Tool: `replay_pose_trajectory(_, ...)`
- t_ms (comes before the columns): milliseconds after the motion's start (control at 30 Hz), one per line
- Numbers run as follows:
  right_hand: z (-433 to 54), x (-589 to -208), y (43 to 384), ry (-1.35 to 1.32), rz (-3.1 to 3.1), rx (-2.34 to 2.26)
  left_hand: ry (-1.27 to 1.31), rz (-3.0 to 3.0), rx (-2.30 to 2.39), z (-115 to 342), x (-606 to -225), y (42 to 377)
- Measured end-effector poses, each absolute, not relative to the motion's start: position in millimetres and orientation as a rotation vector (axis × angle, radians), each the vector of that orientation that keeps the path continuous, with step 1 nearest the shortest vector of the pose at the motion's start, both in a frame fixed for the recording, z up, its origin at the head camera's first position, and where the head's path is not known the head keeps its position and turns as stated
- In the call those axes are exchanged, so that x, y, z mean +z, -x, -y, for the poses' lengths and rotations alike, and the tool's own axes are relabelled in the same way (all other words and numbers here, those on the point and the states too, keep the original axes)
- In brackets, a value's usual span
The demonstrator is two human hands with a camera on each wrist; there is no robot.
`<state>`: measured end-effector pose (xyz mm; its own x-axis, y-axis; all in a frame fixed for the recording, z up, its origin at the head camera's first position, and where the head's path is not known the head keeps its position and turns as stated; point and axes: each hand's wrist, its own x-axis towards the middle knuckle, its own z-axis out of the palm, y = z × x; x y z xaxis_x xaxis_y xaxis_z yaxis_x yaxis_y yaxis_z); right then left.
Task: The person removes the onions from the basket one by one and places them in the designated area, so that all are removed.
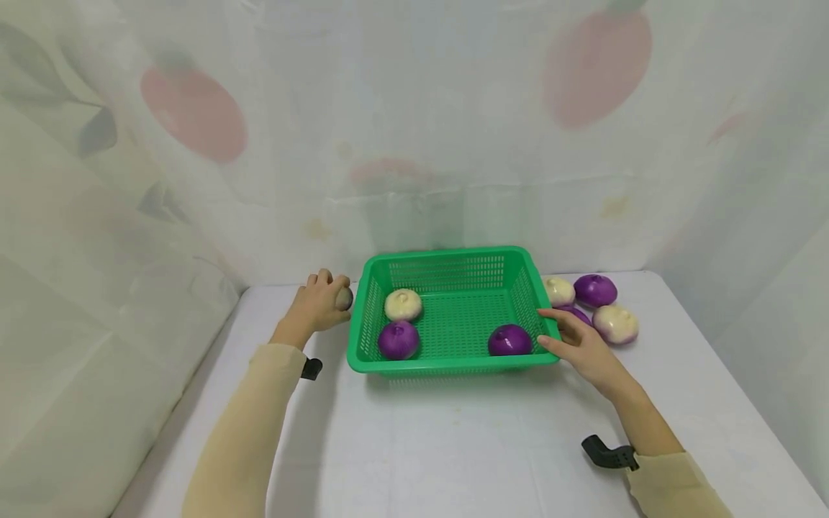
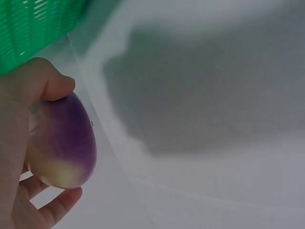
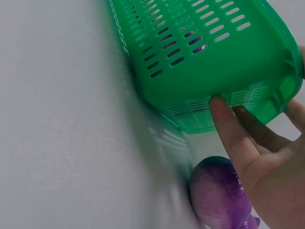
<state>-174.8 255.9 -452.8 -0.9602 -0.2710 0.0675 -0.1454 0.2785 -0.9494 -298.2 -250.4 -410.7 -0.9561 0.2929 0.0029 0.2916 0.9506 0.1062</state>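
Note:
My left hand (image 1: 317, 301) is just off the left side of a green plastic basket (image 1: 453, 365), gripping a cream-and-purple onion (image 2: 62, 143) between thumb and fingers. At the basket's near right corner, my right hand (image 1: 586, 352) holds the rim. In the right wrist view, fingertips (image 3: 219, 107) of that hand lie against the slotted outer wall. Inside the basket, a cream onion (image 1: 403, 305) and a purple onion (image 1: 399, 340) sit at the left. Another purple onion (image 1: 509, 340) rests at the near right.
Several onions cluster right of the basket: a cream one (image 1: 558, 291) at its wall, a purple one (image 1: 595, 290) behind, a cream one (image 1: 616, 324) in front, and a partly hidden purple one (image 1: 576, 314). A white cloth covers the table (image 1: 453, 439); a printed curtain (image 1: 414, 129) hangs behind.

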Motion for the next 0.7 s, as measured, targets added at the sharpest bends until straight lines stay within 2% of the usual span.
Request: replay_pose_trajectory(700,-255.8,-453.9,174.4,0.397,-2.423,-1.785,-0.436,-3.110,0.151,238.3,-450.3,302.9)
